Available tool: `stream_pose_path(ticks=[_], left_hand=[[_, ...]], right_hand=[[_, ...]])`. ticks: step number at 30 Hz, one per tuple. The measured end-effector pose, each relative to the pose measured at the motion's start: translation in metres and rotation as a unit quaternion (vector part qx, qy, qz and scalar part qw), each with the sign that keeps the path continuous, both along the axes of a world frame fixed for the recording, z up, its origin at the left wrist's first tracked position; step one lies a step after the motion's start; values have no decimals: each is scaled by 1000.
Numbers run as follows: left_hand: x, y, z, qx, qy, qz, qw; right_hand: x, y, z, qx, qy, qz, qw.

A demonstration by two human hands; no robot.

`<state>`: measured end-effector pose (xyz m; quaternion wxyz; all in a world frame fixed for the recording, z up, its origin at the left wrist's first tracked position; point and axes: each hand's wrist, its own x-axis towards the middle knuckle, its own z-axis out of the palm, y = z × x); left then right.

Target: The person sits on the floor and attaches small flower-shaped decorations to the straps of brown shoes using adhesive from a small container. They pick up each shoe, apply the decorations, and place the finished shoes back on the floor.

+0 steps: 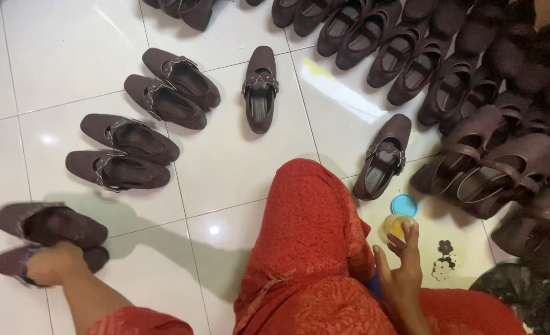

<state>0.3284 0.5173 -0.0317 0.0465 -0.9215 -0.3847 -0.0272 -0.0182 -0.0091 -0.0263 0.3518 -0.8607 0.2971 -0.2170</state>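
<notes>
My left hand (pixel 54 263) reaches out to the lower left and grips a pair of dark brown shoes (pixel 45 226) held together just above the white tiled floor (pixel 225 167); they look blurred. My right hand (pixel 402 263) rests by my right knee, fingers apart, with fingertips close to a small open jar of yellow liquid (pixel 396 224). Its blue lid (pixel 404 204) lies beside it. My knee in red patterned cloth (pixel 309 248) fills the lower middle.
Two finished pairs (pixel 123 152) (pixel 172 87) stand in a line at the left. Single brown shoes (pixel 260 87) (pixel 383 155) lie ahead of my knee. Several more shoes crowd the top and right (pixel 473 124). Small flower trims (pixel 442 259) and a black bag (pixel 529 298) lie at the lower right.
</notes>
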Motion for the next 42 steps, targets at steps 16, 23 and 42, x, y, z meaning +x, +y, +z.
stream_pose_path(ticks=[16, 23, 42], left_hand=[[0, -77, -43, -130, 25, -1, 991], [-22, -132, -58, -75, -168, -16, 983], [77, -484, -42, -428, -119, -428, 787]], right_hand=[[28, -10, 9, 45, 31, -54, 997], [38, -31, -12, 28, 32, -29, 999], [117, -113, -57, -198, 140, 102, 965]])
